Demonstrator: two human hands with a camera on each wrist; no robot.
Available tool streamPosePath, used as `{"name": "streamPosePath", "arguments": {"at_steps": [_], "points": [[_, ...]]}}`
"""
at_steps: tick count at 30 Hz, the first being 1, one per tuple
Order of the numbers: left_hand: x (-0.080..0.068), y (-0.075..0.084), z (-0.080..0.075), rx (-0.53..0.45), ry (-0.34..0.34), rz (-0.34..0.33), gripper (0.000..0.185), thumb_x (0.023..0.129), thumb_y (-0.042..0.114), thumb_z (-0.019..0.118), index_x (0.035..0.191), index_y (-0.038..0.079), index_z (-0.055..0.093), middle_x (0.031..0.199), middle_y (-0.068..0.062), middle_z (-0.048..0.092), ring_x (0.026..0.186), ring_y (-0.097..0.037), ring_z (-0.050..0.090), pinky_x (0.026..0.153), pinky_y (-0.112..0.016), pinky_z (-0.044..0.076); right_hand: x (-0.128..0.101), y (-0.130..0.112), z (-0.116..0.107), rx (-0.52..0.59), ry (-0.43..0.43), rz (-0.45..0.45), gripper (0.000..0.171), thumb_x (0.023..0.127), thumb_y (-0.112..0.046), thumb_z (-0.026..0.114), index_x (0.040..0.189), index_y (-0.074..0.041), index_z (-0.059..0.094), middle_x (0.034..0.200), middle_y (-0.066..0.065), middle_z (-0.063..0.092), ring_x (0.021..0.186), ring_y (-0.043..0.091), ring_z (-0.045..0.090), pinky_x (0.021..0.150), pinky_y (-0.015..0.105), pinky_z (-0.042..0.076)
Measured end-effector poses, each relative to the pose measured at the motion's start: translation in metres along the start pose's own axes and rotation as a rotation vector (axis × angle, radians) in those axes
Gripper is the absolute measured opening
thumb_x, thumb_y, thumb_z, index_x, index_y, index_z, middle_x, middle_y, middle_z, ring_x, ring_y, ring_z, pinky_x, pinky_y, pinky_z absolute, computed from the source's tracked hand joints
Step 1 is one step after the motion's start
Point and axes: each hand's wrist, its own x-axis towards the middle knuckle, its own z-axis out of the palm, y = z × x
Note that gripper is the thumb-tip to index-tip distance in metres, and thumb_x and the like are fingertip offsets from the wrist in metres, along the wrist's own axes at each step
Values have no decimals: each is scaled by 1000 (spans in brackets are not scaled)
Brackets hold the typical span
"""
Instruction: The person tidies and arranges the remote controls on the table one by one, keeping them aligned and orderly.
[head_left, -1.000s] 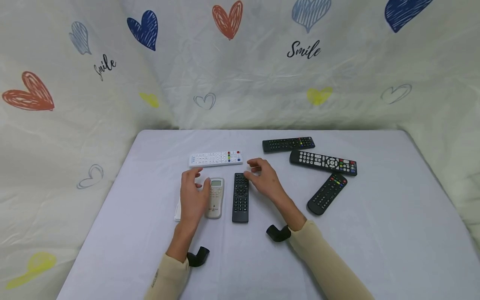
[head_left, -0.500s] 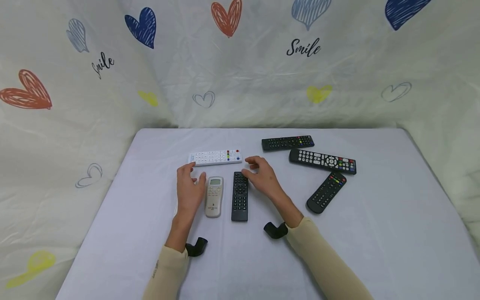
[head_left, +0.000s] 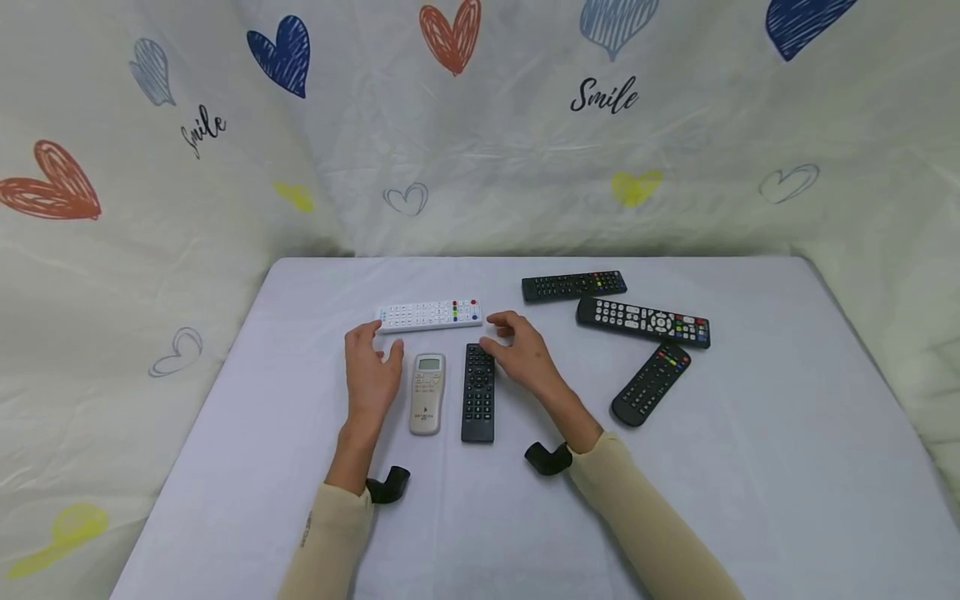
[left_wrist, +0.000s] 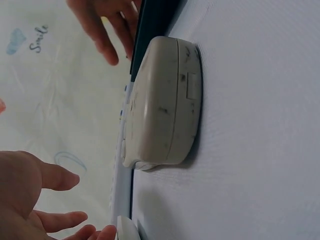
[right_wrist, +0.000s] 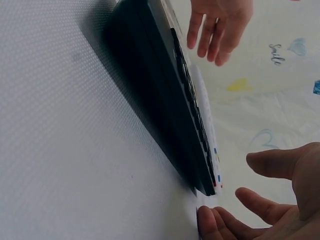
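Note:
In the head view my left hand (head_left: 371, 371) hovers left of a beige air-conditioner remote (head_left: 427, 396), fingertips close to the left end of a white remote (head_left: 429, 316). Its fingers are loosely bent, the thumb apart from them. In the left wrist view those fingertips overlap the end of a white object (left_wrist: 127, 229), mostly out of frame. My right hand (head_left: 522, 350) is at the top end of a black remote (head_left: 478, 396), thumb over its upper corner in the head view. In the right wrist view its fingers and thumb are spread, with nothing between them.
On the right side of the white table (head_left: 757, 467) lie a black remote (head_left: 573, 287) at the back, a longer black remote with white buttons (head_left: 643, 322), and a slanted black remote (head_left: 650, 385) whose top meets it. A patterned cloth (head_left: 495, 158) hangs behind.
My left hand has moved left and slightly up, uncovering the beige remote. The white edge once seen beside that hand is now hidden. My right hand and the remotes stay almost where they were.

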Motion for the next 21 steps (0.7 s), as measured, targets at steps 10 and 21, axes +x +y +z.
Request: {"name": "streamPosePath", "arguments": {"at_steps": [10, 21], "points": [[10, -2, 1, 56, -3, -19, 56, 103, 19, 61, 152, -3, 45, 160, -22, 37, 152, -38, 38, 124, -51, 39, 2, 0, -1, -4, -15, -4, 48, 100, -24, 69, 145, -10, 56, 150, 13, 58, 139, 31, 55, 114, 49, 49], [20, -7, 1, 135, -91, -73, 67, 104, 23, 59, 159, -3, 32, 166, -24, 30, 158, -41, 28, 130, -52, 28, 5, 3, 4, 0, -21, -15, 48, 101, -24, 69, 145, -11, 57, 149, 13, 59, 139, 31, 55, 114, 49, 49]]}}
